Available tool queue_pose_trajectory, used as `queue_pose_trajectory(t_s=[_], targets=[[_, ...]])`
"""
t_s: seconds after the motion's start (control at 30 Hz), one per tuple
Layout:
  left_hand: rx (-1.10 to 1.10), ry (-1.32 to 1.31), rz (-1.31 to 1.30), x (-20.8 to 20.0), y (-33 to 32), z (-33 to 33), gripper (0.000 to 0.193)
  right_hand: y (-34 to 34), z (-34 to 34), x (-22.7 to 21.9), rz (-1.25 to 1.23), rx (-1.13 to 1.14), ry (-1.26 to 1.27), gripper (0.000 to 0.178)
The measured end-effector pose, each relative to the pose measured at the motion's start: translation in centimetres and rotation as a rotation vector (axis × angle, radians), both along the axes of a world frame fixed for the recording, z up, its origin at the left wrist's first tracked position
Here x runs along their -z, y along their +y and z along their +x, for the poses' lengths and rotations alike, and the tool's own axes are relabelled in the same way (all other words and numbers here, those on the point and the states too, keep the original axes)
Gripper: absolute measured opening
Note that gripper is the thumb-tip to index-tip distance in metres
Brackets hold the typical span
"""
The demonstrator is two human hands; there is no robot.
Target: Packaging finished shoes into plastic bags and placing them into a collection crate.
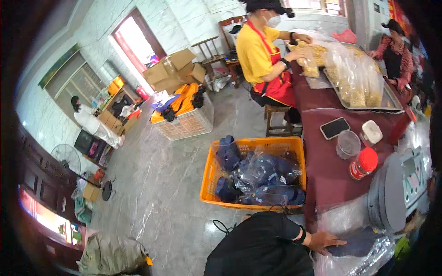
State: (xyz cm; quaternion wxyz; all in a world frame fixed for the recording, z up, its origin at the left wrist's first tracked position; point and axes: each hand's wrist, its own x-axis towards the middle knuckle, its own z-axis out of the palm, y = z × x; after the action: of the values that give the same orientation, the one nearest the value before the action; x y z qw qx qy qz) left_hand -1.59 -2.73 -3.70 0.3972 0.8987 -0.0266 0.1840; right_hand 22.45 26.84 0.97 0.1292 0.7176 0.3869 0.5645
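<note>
My left hand [324,241] comes in from the lower middle in a black sleeve, with a black band at the wrist. Its fingers are stretched out and lie at the edge of a dark blue cloth item [347,244] on the table. Clear plastic film [375,257] lies against the cloth, shiny and crumpled. My right hand does not show. Beyond the cloth stands a grey machine [389,193] with a rounded plate and a button panel. More clear plastic [343,216] is spread beside it.
An orange crate [206,184] of bagged dark blue bundles stands left of the maroon-covered table [317,179]. A red-lidded jar [363,163], a clear cup [348,144] and a phone [335,128] lie farther up. A co-worker in yellow [255,57] handles filled bags by a metal tray [391,103].
</note>
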Motion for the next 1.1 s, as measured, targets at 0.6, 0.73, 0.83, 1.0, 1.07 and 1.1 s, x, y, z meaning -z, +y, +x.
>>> queue_pose_trajectory(t_s=[0.6, 0.73, 0.83, 1.0, 1.07, 1.1], targets=[[-0.017, -0.157, -0.071, 2.9, -0.8, 1.3, 0.101, 4.4, -21.3, -4.9, 0.251, 0.005, -0.622, 0.061], [-0.024, -0.142, -0.057, 2.4, -0.7, 1.1, 0.099, 3.8, -24.6, -5.8, 0.300, 0.037, -0.762, 0.062], [-0.002, -0.186, -0.088, 1.6, -0.5, 0.8, 0.100, 3.3, -26.6, -7.0, 0.343, 0.072, -0.868, 0.063], [-0.057, -0.254, -0.026, 1.9, -1.0, 0.3, 0.100, 1.1, -31.0, -9.3, 0.440, 0.116, -1.027, 0.065], [0.034, -0.122, -0.087, 1.4, -1.0, 0.5, 0.099, 0.4, -30.8, -10.5, 0.466, 0.172, -1.107, 0.066], [0.069, -0.124, -0.082, 1.2, -1.0, 0.7, 0.099, -0.1, -30.1, -11.0, 0.467, 0.216, -1.154, 0.066]])
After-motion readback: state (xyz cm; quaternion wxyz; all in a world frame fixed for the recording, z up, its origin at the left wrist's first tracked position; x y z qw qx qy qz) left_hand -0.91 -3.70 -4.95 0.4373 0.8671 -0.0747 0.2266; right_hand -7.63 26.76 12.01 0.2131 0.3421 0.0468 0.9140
